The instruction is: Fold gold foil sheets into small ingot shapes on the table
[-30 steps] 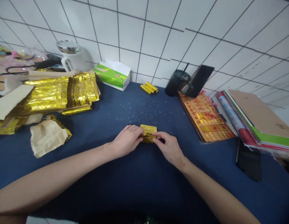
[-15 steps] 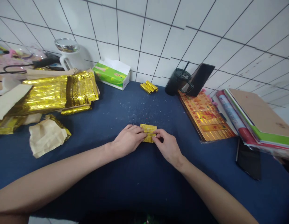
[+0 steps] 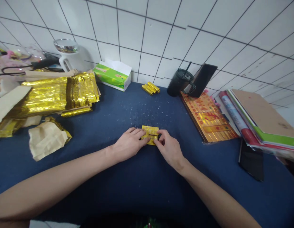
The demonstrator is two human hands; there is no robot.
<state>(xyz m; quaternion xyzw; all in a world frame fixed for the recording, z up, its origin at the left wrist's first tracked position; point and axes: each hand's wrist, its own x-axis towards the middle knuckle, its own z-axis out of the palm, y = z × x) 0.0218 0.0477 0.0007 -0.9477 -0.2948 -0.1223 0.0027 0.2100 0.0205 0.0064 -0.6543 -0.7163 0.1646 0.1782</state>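
White tiled wall (image 3: 161, 34) behind a dark blue tabletop (image 3: 128, 190).

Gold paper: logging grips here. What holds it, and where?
The left hand pinches the left edge of the gold paper, the right hand its right edge.

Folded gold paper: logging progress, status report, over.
Left hand, right hand both hold folded gold paper. Paper lies on blue table. Nearest clutter: gold foil stack, far left.
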